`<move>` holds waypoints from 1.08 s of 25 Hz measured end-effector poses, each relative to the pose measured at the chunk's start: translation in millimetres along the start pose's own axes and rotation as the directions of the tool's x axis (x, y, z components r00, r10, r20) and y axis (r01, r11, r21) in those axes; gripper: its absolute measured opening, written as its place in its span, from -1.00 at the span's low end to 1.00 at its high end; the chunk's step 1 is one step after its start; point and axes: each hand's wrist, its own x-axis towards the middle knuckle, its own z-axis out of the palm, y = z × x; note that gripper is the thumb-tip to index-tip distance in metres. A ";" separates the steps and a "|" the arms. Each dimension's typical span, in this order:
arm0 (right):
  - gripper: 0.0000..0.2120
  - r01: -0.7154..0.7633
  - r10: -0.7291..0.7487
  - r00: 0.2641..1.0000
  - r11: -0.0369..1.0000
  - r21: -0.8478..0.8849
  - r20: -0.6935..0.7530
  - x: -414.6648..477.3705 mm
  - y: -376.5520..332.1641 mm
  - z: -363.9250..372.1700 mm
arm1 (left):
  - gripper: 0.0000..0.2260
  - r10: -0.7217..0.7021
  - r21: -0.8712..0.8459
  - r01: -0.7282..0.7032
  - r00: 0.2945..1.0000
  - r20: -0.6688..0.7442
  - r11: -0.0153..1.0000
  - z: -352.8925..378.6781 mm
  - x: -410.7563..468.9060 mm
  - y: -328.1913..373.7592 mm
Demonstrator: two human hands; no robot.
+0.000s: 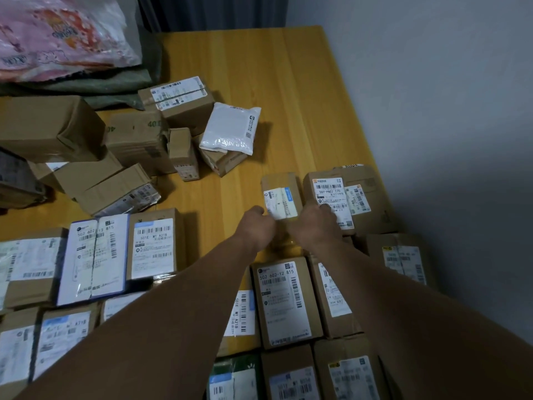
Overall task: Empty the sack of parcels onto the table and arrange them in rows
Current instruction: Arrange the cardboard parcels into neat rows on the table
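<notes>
1. Near edge: the sorted parcels (284, 301) lie flat and label-up, edge to edge, in several rows across the table (259, 67). There is a bare strip of wood in the middle, beside the left forearm.
2. Both arms are stretched forward. The left hand (256, 226) is curled at the near-left corner of a small carton (281, 197). The right hand (314, 223) is curled at its near-right side, with one digit lying on the label of the neighbouring carton (328, 197). Judgement: both hands grip the small carton and are seating it just beside that neighbour to extend a new row on the right.
3. Progress (judgement): more than half is done. Roughly a dozen and a half parcels are in rows, and that right-hand row has only about three.
4. Mid-left: the unsorted heap (121, 157) holds about ten cartons, tilted and overlapping. A white mailer (230, 128) lies on top of one at the heap's right edge. All of these are left to place.
5. Far left, containers: the grey-green sack (115, 82) lies slack and flattened on the table. Its mouth is not visible, so its contents cannot be confirmed, but it looks emptied. A pink printed plastic bag (57, 33) rests on top of it, contents unreadable.
6. The far right of the table is bare wood, leaving room for further rows.
</notes>
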 end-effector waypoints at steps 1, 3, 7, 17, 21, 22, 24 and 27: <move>-0.51 0.005 -0.005 1.000 1.000 0.008 0.001 1.3 3.8 -1.1 | -0.55 0.006 -0.005 -0.006 1.000 0.004 1.000 2.5 1.6 0.4; -0.72 0.011 -0.012 1.000 1.000 0.026 0.011 3.7 9.6 -5.7 | -0.62 0.016 -0.014 -0.015 1.000 0.013 1.000 7.5 4.8 1.4; -0.95 0.047 -0.046 0.996 0.999 -0.013 0.077 7.5 17.8 -13.1 | -0.64 0.035 -0.020 -0.034 0.999 0.034 0.999 17.4 10.8 0.9; -0.96 0.008 -0.010 0.995 1.000 0.018 0.103 12.8 26.3 -25.2 | -0.59 0.010 -0.074 -0.004 0.997 0.077 0.997 24.8 8.0 1.6; -0.80 0.018 -0.018 0.992 1.000 -0.003 0.122 10.3 26.9 -23.8 | -0.60 0.016 -0.037 -0.013 0.997 0.081 0.999 24.7 9.4 1.3; -0.84 0.031 -0.030 0.993 0.999 -0.010 0.114 9.1 26.2 -24.0 | -0.59 0.020 -0.034 -0.017 0.996 0.088 0.999 25.0 9.9 1.1; -0.92 0.056 -0.051 0.992 0.998 -0.041 0.113 6.4 24.2 -24.0 | -0.56 0.028 -0.034 -0.025 0.994 0.106 0.999 26.3 11.5 -0.6; -0.93 0.070 -0.064 0.988 0.997 -0.042 0.138 5.5 23.9 -23.0 | -0.54 0.030 -0.062 -0.023 0.992 0.121 0.998 30.3 10.7 0.0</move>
